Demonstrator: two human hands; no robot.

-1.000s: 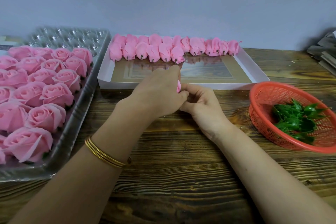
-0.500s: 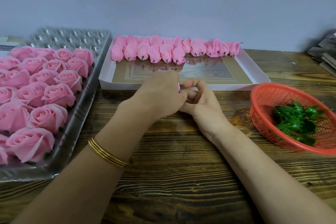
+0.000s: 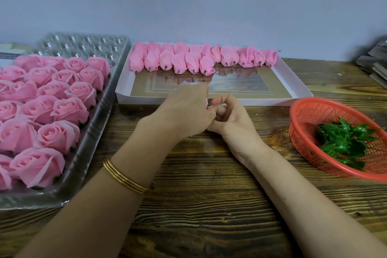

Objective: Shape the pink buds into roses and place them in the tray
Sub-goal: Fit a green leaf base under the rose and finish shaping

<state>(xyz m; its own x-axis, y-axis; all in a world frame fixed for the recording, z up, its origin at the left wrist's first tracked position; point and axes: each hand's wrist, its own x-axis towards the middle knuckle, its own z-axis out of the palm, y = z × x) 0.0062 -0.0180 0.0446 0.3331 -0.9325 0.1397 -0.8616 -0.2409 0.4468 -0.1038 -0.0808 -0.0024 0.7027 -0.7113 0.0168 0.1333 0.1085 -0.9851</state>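
Right hand (image 3: 232, 124) forefinger higher, against bud (image 3: 207, 104)

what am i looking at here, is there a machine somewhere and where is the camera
No machine here: a person works with bare hands, and the single camera sits on their head, looking forward and down. The left hand, with gold bangles on its wrist, and the right hand meet around a pink bud, mostly hidden between their fingers. On the wooden table lie a clear plastic tray of finished roses at left, a white box with a row of unshaped buds in the middle, and a red basket of green leaves at right.
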